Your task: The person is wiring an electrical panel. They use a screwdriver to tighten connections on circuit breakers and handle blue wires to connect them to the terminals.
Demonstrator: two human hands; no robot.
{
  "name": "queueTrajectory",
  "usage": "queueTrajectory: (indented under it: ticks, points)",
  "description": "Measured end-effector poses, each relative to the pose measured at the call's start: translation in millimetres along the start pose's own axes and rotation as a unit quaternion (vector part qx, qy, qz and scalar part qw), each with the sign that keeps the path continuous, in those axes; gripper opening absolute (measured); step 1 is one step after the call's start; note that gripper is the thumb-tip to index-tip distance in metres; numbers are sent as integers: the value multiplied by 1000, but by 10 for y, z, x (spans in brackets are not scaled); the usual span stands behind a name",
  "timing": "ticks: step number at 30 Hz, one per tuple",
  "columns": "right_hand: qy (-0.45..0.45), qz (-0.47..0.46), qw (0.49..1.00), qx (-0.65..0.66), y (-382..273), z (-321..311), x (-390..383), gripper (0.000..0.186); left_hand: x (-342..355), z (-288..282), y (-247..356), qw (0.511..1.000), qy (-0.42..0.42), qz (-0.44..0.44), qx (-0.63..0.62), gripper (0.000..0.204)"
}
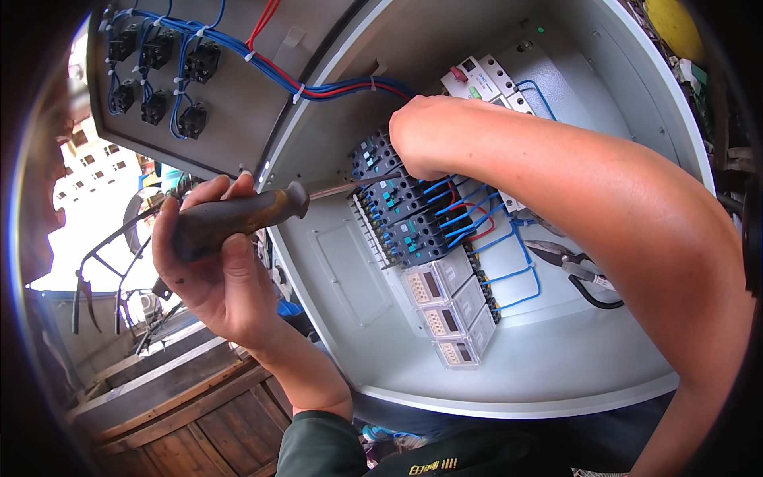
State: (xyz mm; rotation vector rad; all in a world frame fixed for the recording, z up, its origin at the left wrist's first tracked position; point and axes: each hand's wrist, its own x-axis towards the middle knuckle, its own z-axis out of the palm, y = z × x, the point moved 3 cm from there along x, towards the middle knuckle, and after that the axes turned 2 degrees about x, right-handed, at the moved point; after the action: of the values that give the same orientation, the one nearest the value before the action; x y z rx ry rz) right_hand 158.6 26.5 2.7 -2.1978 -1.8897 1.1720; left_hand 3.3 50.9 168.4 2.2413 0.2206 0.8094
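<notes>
My left hand (214, 270) is wrapped round the dark, worn handle of a screwdriver (238, 221). Its thin shaft runs right to the row of black contactors (409, 215) with blue-green parts, inside a grey metal cabinet (342, 350). The tip goes out of sight near my other hand. Across the cabinet reaches my right arm, with my right hand (421, 139) bent over the upper contactors. Its fingers are hidden behind the hand, so what they touch does not show. Blue and red wires (469, 215) leave the contactors' right side.
Circuit breakers (485, 79) sit above, and clear-covered modules (449, 310) below the contactors. Pliers (564, 258) lie in the cabinet under my right arm. The open door (238, 87) at upper left carries black switch blocks and a blue-red wire bundle (318, 91). Wooden planks (207, 429) are at lower left.
</notes>
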Motion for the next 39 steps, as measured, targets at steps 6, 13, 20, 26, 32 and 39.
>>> queueTrajectory:
  ticks: [6, 13, 20, 26, 32, 39]
  points:
    - [-9, 5, 1000, 5, 0, 5, 10, 36, -41, 14, 7, 991, 73, -7, 115, 51]
    - [-6, 18, 998, 62, 43, 28, 34, 37, 5, -13, 4, 961, 138, -82, 226, 54]
    - [-16, 0, 997, 79, 102, 4, 70, 36, -3, -69, 105, 996, -16, -19, 80, 62]
    - [-2, 21, 997, 76, 75, 17, 55, 39, -85, -255, 87, 984, 43, -30, 170, 53]
    - [-26, -14, 997, 69, 107, 10, -12, 44, -49, -124, 41, 977, 76, -15, 197, 53]
    - [17, 67, 989, 134, 80, 38, -40, 45, 10, -89, 121, 999, -18, 0, 51, 57]
